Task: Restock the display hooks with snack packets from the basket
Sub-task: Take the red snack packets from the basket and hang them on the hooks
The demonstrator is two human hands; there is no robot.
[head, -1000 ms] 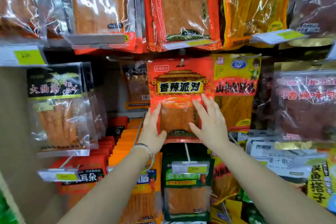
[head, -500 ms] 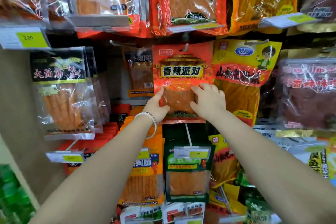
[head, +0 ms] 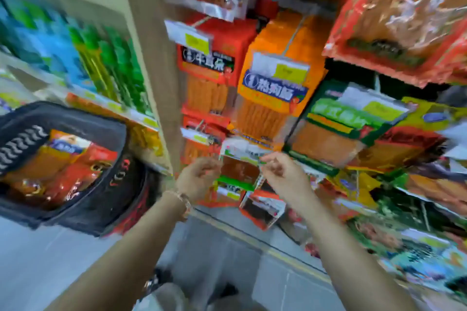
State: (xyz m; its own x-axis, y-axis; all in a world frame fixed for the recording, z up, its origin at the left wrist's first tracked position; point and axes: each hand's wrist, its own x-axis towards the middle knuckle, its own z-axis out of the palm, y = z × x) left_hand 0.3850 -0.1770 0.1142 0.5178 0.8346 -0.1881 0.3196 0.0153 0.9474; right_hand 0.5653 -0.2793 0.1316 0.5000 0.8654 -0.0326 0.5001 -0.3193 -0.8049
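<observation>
Both hands have dropped from the upper row to the lower hanging packets (head: pixel 273 108), and the view has swung down and left. The basket (head: pixel 118 184) of snack packets (head: pixel 58 166) lies left of the left hand (head: pixel 199 177); the right hand (head: pixel 283 174) is farther off. Both arms reach forward, fingers curled beside a small green-edged packet (head: pixel 240 166). Motion blur hides whether either hand grips it.

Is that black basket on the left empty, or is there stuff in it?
Not empty. The black basket holds red and orange snack packets, visible inside its rim despite the blur.
</observation>
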